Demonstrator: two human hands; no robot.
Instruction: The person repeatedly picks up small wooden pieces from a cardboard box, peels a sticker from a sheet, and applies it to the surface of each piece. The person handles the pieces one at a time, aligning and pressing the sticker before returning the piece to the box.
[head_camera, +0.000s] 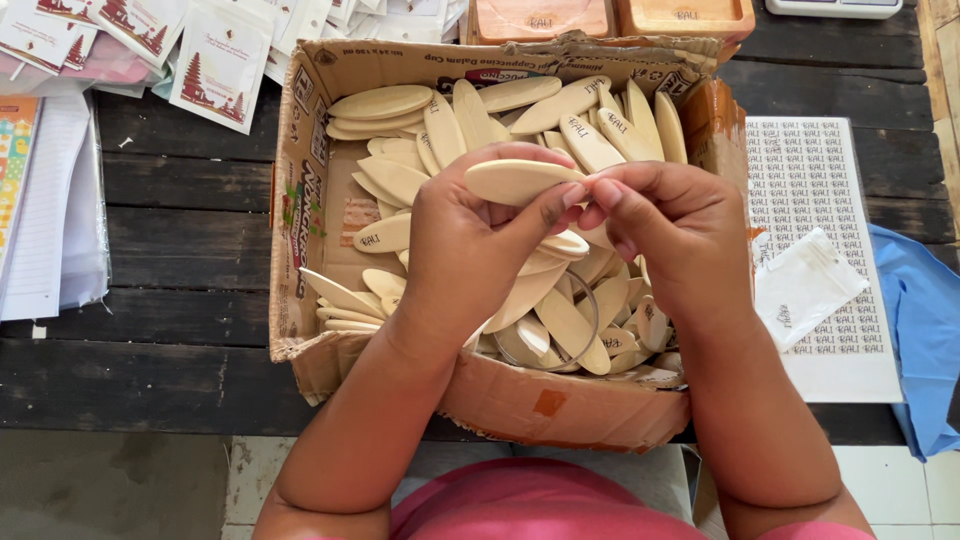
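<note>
While both hands are working over the cardboard box (300, 200), the left hand (470, 235) is holding one oval wooden piece (515, 180) above the pile, fingers clamped on it w/ thumb (555, 205) pressing its right end. Right hand (675, 235) is meeting it at that same end, fingers curled together and pinching at the tip; what sits between those fingertips is too small to tell. Piece is being held roughly level, clear of the loose wooden ovals (560, 130) filling the box. Sticker sheet (810, 190) and a small white packet (805, 285) are lying on the dark plank surface (180, 230) to the right, blue cloth (925, 330) beyond; printed paper sleeves (215, 60) at upper left. Judgement: grip is looking adequate, but for clean work the left hand should be keeping the piece steady while the right is pressing flat at the end, w/o tilting it into the pile.
</note>
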